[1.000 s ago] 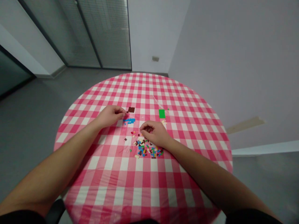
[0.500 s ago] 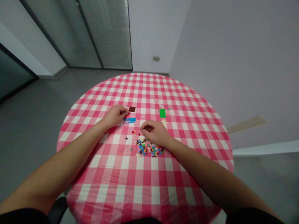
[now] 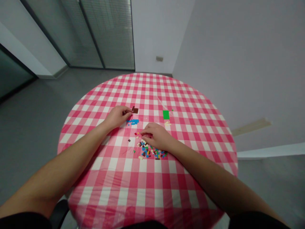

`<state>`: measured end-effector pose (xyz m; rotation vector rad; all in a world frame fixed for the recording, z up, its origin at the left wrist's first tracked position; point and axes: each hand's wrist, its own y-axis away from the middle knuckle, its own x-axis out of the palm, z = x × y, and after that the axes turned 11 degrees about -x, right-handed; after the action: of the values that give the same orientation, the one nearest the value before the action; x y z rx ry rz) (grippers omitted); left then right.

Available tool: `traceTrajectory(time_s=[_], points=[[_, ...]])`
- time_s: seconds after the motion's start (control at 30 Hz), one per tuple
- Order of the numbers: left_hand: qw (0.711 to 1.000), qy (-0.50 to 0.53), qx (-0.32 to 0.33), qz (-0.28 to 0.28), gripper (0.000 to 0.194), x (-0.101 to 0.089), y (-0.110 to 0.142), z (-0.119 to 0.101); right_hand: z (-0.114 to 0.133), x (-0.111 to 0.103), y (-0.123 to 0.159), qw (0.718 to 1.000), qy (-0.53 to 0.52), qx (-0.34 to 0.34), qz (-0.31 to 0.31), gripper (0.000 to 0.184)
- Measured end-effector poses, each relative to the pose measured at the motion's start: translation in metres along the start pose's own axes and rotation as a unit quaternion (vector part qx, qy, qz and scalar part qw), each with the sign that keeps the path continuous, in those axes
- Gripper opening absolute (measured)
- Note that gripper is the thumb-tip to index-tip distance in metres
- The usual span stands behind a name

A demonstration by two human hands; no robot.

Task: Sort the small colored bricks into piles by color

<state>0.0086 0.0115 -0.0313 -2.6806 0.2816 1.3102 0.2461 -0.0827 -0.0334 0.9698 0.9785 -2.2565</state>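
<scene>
My left hand (image 3: 119,115) is over the left of the table, its thumb and fingertips closed on a small dark brown building brick (image 3: 133,108) at the edge of a group of brown bricks (image 3: 135,111). Just below those fingers lie several blue bricks (image 3: 134,121). My right hand (image 3: 156,135) hovers at the upper side of a pile of small mixed-colour bricks (image 3: 147,152). Its thumb and fingers are apart, and I see nothing between them. The hand and wrist cover part of the pile.
A green block of bricks (image 3: 166,114) lies on the right, with a few cream bricks (image 3: 167,123) below it. Single small bricks, including a dark one (image 3: 129,140), lie left of the pile. All rest on a round table with a red-and-white checked cloth (image 3: 147,187).
A brown brick now shows sticking out beside the brown group at my left fingertips. My right hand has shifted slightly left, and its thumb and fingers have parted.
</scene>
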Motion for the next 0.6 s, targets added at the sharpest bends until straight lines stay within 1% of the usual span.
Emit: traceTrajectory(time_s=[0.07,0.2,0.3,0.4,0.43,0.47,0.5,0.53,0.57,0.6], points=[[1.000,0.007,-0.005,-0.003,0.028,0.001,0.000,-0.001,0.000,0.000,-0.001,0.999,0.018,-0.011,0.027,0.011],[1.000,0.004,-0.024,-0.017,0.026,0.004,-0.002,-0.004,0.000,0.001,-0.002,0.999,0.012,-0.009,0.030,0.012],[0.999,0.002,-0.035,-0.024,0.026,0.002,-0.001,-0.008,0.001,0.001,-0.003,1.000,-0.002,-0.006,0.011,0.013],[0.999,0.007,-0.034,-0.019,0.027,-0.009,0.006,-0.013,0.000,0.000,-0.002,0.999,-0.019,0.011,-0.034,0.012],[1.000,0.012,-0.028,0.004,0.026,-0.014,0.010,-0.015,0.000,0.000,-0.002,0.998,-0.023,0.016,-0.051,0.012],[0.998,0.025,-0.014,0.049,0.025,-0.020,0.015,-0.017,-0.001,0.000,-0.001,0.997,-0.025,0.019,-0.067,0.012],[0.992,0.033,0.005,0.125,0.023,-0.025,0.019,-0.018,-0.003,0.000,-0.001,0.996,-0.025,0.020,-0.082,0.012],[0.978,0.030,0.018,0.204,0.020,-0.029,0.024,-0.019,-0.004,0.000,-0.001,0.995,-0.024,0.020,-0.096,0.013],[0.960,0.021,0.024,0.279,0.019,-0.033,0.028,-0.021,-0.005,0.001,-0.001,0.994,-0.023,0.020,-0.107,0.013],[0.940,0.012,0.027,0.339,0.019,-0.034,0.032,-0.023,-0.007,0.001,-0.001,0.993,-0.022,0.023,-0.116,0.013]])
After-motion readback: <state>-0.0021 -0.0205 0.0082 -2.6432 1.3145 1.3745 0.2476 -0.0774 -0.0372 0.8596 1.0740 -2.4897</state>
